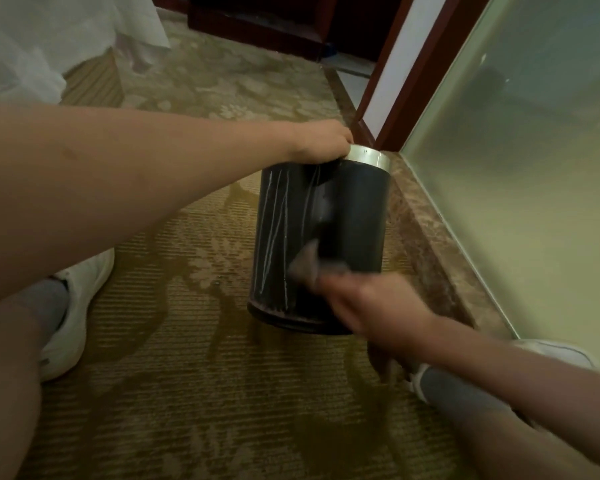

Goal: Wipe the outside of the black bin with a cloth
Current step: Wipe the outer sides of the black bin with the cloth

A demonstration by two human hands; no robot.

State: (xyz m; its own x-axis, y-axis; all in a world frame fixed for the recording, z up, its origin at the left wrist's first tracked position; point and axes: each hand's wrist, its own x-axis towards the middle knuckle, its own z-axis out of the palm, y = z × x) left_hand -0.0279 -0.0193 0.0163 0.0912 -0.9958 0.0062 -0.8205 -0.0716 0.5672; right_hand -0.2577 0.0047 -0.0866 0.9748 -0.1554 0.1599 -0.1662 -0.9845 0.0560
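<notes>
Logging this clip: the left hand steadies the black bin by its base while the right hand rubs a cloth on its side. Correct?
No. The head view shows the left hand gripping the black bin at its silver top rim, not its base; the right hand does rub the cloth on its side.

A single wide-angle camera worn on the head looks forward and steeply down from close above the carpet (187, 393), with the black bin (354, 216) near centre and a glass wall (516, 168) at right.
</notes>
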